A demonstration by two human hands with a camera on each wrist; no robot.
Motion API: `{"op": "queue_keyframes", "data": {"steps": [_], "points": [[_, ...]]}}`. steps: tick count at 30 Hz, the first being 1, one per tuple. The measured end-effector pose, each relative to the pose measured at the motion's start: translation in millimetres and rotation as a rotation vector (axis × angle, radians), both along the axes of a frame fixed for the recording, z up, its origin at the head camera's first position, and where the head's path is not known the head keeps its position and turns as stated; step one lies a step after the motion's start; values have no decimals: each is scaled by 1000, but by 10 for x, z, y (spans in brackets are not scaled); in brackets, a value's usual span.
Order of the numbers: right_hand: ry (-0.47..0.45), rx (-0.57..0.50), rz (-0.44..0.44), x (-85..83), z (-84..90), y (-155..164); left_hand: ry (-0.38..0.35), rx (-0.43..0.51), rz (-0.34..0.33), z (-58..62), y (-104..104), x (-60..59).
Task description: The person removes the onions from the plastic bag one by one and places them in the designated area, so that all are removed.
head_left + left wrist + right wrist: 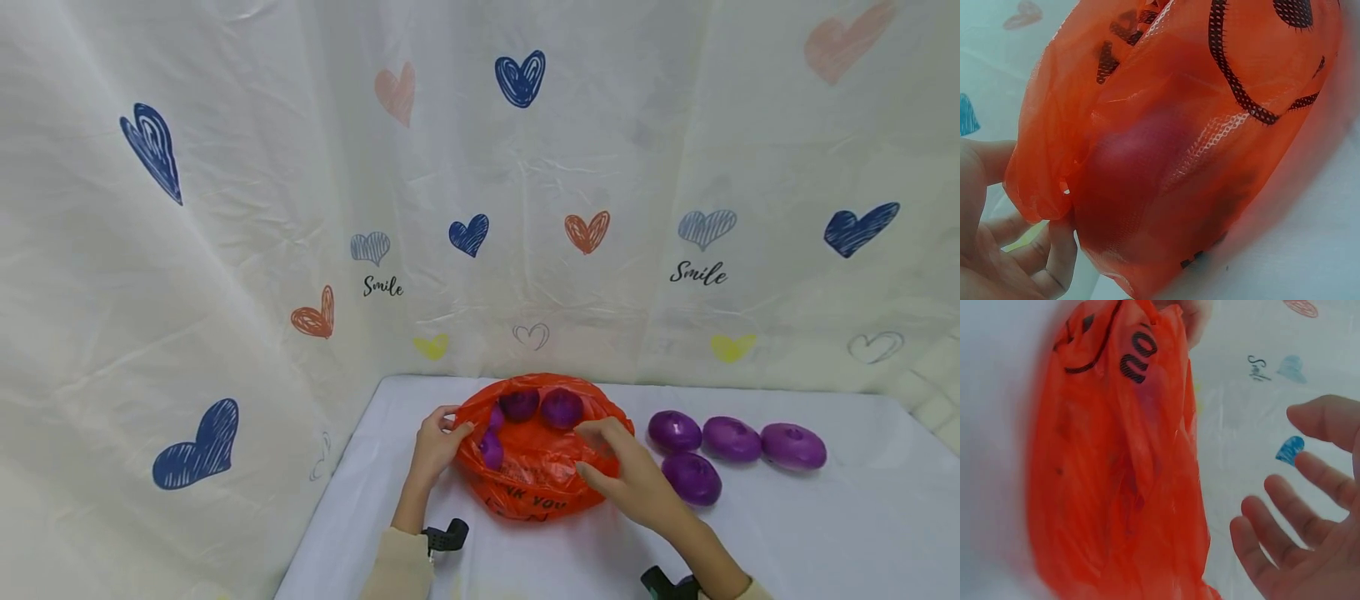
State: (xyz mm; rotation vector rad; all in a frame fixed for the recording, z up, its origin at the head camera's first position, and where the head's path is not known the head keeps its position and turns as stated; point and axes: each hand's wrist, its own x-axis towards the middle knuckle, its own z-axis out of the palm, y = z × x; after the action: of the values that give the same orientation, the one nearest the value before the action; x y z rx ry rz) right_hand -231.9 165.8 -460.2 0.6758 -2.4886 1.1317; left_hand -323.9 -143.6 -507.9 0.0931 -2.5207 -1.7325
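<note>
Red plastic bag [525, 483] sits mouth up on the white table [825, 533], its thin, probably slippery film likely to give easily, so the rim [547, 380] seems the place to grasp; the left hand [437, 442] pinches its left edge, while the right hand [630, 475], thumb and fingers apart and holding nothing, is near the right side. Purple onion-like pieces [562, 408] inside look smooth and firm, but the left wrist view blurs one through the plastic, and the bag's bottom is hidden
</note>
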Motion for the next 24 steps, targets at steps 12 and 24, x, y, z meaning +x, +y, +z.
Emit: {"op": "queue_keyframes", "data": {"steps": [12,24], "points": [[-223,19,-22,-447,41,-299,-12,-8,9,15,9,1],[-331,123,-161,-858,-105,-427,2,-5,3,-20,16,-13]]}}
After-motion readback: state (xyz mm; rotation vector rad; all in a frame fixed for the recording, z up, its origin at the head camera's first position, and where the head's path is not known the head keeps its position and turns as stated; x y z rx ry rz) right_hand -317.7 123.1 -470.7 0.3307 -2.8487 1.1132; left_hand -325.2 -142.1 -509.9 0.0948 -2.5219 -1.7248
